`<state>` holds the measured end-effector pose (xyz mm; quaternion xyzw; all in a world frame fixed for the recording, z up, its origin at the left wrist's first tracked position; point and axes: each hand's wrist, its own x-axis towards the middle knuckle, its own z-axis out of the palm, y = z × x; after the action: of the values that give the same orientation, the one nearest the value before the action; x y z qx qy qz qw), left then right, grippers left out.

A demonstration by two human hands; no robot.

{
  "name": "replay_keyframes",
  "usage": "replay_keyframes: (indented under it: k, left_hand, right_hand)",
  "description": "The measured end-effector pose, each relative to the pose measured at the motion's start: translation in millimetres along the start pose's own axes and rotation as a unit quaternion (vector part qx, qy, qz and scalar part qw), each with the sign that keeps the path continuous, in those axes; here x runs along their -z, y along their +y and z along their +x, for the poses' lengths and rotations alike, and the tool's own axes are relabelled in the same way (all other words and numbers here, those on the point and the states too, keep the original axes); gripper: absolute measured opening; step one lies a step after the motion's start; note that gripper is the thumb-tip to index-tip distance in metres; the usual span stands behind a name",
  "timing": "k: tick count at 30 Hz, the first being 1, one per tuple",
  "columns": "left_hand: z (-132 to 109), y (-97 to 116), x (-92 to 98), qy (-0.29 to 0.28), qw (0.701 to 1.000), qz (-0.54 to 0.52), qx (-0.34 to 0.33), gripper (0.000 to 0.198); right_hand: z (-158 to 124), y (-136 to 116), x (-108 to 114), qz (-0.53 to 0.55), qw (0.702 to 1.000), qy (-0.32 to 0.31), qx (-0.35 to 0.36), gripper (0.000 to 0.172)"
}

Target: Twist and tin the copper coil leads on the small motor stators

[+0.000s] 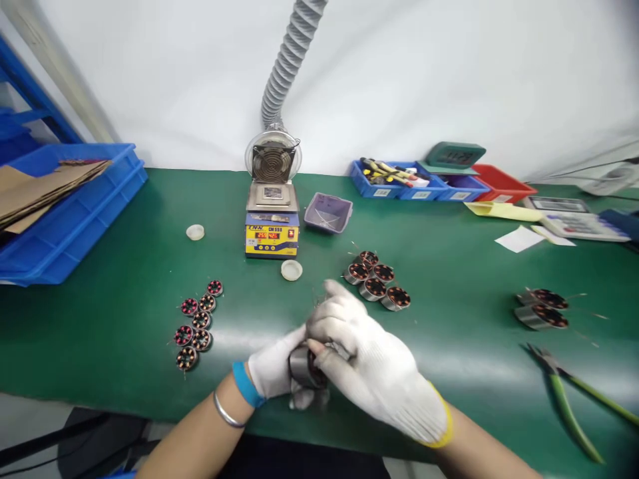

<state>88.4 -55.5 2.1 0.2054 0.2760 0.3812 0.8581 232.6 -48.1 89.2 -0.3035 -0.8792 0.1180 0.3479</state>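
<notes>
My left hand (277,366), in a white glove with a blue cuff, is wrapped round a motor stator (304,367) with a dark metal side, close to the table's front edge. Over its top bends my right hand (367,352), in a white glove with a yellow cuff. Its thumb and fingers are pinched together at the stator's rim; what lies between them is hidden, perhaps thin wire (319,299) that shows just beyond. Several wound stators (373,287) with copper coils stand grouped beyond my right hand. Smaller stators (201,320) lie in rows to the left.
A yellow-blue solder pot (272,233) stands under a grey extraction hose (292,60), beside a purple tray (328,214). Two white lids (291,270) lie near it. Green-handled pliers (564,392) and two more stators (542,316) are at right. Blue bins (382,191) line the wall.
</notes>
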Motion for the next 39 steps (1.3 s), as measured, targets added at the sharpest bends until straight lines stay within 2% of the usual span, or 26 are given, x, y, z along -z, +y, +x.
replay_keyframes:
  k: [3,5,6,8,9,11,12,13,14,15,17,18,20,22,23,27,29,32,34,39]
  left_hand:
    - [-2.1,4.8,-0.9,0.008,0.997,-0.029,-0.077,0.024]
    - [-0.9,12.3,-0.5,0.068,0.978,-0.106,-0.169,0.028]
    - [0.9,14.8,0.5,0.091,0.969,-0.138,-0.185,0.035]
    - [5.6,14.7,3.6,0.094,0.975,-0.159,-0.126,0.041]
    - [7.6,11.9,5.3,0.068,0.985,-0.145,-0.061,0.042]
    - [9.5,3.7,7.4,-0.033,0.993,-0.085,0.079,0.056]
    - [9.0,-0.3,7.5,-0.077,0.989,-0.062,0.110,0.064]
    - [7.6,-3.5,6.6,-0.101,0.988,-0.050,0.105,0.067]
    - [5.4,-5.5,4.8,-0.106,0.991,-0.042,0.073,0.067]
    - [2.8,-6.1,2.1,-0.090,0.995,-0.037,0.020,0.063]
    - [-2.5,-4.7,-5.2,-0.012,0.994,-0.021,-0.104,0.058]
    - [-4.4,-3.5,-9.1,0.031,0.988,-0.001,-0.154,0.058]
    - [-5.7,-1.9,-15.9,0.110,0.966,0.048,-0.227,0.057]
    - [-4.0,-2.8,-19.3,0.174,0.944,0.088,-0.266,0.050]
    - [-2.8,-3.9,-19.4,0.195,0.937,0.098,-0.273,0.047]
    - [-0.4,-8.1,-14.2,0.205,0.945,0.067,-0.247,0.043]
    - [-1.4,-8.5,-12.1,0.186,0.953,0.042,-0.238,0.046]
    - [-3.5,-7.5,-12.6,0.163,0.959,0.027,-0.229,0.050]
    - [-4.9,-6.8,-14.2,0.148,0.965,0.026,-0.216,0.049]
    - [-9.1,-6.0,-16.4,0.078,0.977,0.004,-0.201,0.045]
  right_hand:
    - [0.3,2.5,6.4,-0.082,0.995,0.041,0.027,0.014]
    - [3.7,2.4,9.9,-0.100,0.992,0.071,0.039,0.014]
    - [6.2,2.1,11.2,-0.095,0.991,0.080,0.042,0.014]
    - [11.1,2.0,12.6,-0.073,0.994,0.077,0.042,0.013]
    - [12.6,2.5,13.0,-0.061,0.995,0.068,0.041,0.013]
    - [12.5,5.4,13.3,-0.047,0.997,0.060,0.031,0.013]
    - [10.6,7.8,13.3,-0.041,0.997,0.062,0.022,0.012]
    - [7.6,10.7,13.1,-0.033,0.997,0.069,0.011,0.012]
    - [3.8,14.0,12.4,-0.022,0.997,0.080,-0.002,0.012]
    - [-0.7,17.6,10.7,-0.005,0.995,0.094,-0.018,0.011]
    - [-10.0,25.4,2.7,0.063,0.987,0.129,-0.069,0.010]
    - [-14.3,29.8,-4.0,0.127,0.973,0.157,-0.109,0.010]
    - [-21.5,39.5,-21.8,0.275,0.916,0.216,-0.196,0.011]
    - [-27.7,50.6,-40.4,0.377,0.852,0.265,-0.248,0.011]
    - [-30.9,56.1,-47.9,0.402,0.832,0.282,-0.258,0.012]
    - [-47.3,67.9,-56.7,0.425,0.808,0.318,-0.256,0.012]
    - [-55.4,63.4,-52.4,0.397,0.830,0.299,-0.254,0.010]
    - [-60.7,48.2,-45.9,0.267,0.911,0.244,-0.199,0.014]
    - [-57.9,39.5,-42.3,0.174,0.947,0.232,-0.141,0.014]
    - [-40.4,33.9,-26.4,0.103,0.972,0.199,-0.077,0.012]
